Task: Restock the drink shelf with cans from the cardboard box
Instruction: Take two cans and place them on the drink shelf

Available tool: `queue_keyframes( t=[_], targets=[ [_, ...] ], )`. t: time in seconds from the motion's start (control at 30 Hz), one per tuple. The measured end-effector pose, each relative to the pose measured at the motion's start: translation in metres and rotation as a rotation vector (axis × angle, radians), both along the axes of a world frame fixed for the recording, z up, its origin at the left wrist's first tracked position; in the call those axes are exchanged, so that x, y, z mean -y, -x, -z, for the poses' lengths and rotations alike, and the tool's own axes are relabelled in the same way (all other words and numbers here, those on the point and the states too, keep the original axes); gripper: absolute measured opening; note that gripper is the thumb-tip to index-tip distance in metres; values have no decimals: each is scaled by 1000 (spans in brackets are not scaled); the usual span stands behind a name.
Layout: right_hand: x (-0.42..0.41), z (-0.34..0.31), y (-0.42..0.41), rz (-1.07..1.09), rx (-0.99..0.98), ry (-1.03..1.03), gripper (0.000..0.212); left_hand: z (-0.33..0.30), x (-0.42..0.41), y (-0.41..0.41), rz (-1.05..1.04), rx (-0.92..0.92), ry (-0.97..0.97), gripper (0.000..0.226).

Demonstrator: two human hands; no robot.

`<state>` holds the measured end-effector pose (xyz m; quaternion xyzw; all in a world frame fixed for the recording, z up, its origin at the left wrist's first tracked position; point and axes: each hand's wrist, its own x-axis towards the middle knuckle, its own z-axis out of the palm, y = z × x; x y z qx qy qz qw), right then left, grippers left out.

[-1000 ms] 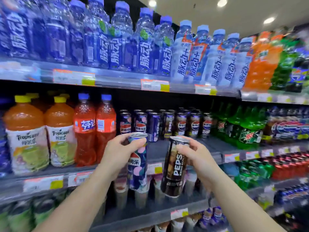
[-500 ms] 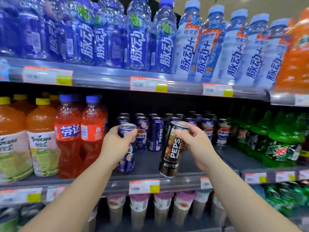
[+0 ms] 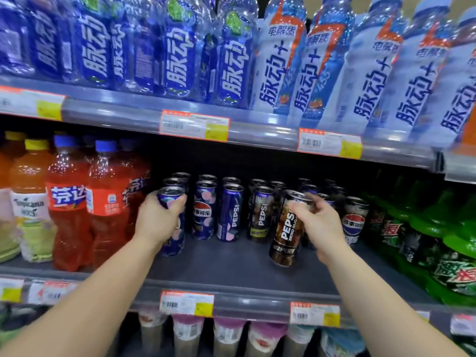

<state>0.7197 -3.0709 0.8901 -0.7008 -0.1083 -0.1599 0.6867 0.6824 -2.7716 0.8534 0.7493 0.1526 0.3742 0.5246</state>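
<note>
My left hand (image 3: 158, 220) grips a tall blue Pepsi can with pink spots (image 3: 173, 240), held upright at the left end of the can rows on the middle shelf (image 3: 231, 269). Its base is at or just above the shelf floor. My right hand (image 3: 319, 222) holds a black Pepsi Zero Sugar can (image 3: 286, 235), tilted with its top leaning right, hanging above the shelf in front of the dark cans. Rows of blue and black Pepsi cans (image 3: 230, 212) stand behind both hands. The cardboard box is out of view.
Red Fanta bottles (image 3: 69, 215) and orange Tropicana bottles (image 3: 28, 207) stand left of the cans. Green Mountain Dew bottles (image 3: 438, 243) fill the right. Blue and white sports drink bottles (image 3: 231, 60) line the shelf above. Cups (image 3: 185, 336) sit on the shelf below.
Both hands have carried their cans forward and into the middle shelf. The view has moved closer, and the blue can has come down toward the shelf floor.
</note>
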Motion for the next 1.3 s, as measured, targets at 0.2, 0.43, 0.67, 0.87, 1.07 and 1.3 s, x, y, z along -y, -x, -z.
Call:
queue_keyframes(
  t=[0.2,0.43,0.67,0.87,1.07,1.3],
  targets=[
    [-6,5,-12,-7,43,50,44,10,4,5,-4,-18,7,63],
    [-25,23,-27,-13,36,120,53,19,-2,1,-15,-60,-12,74],
    [-27,39,-31,11,-11,236,79,25,-6,-1,-19,-44,-14,83],
    [-21,75,-23,61,-145,466,57,25,5,6,27,2,36,87],
    [33,62,-18,195,-137,391,40,33,-3,4,-40,-14,41,104],
    [104,54,-22,311,-144,293,30,40,1,-6,-140,-28,32,110]
  ],
)
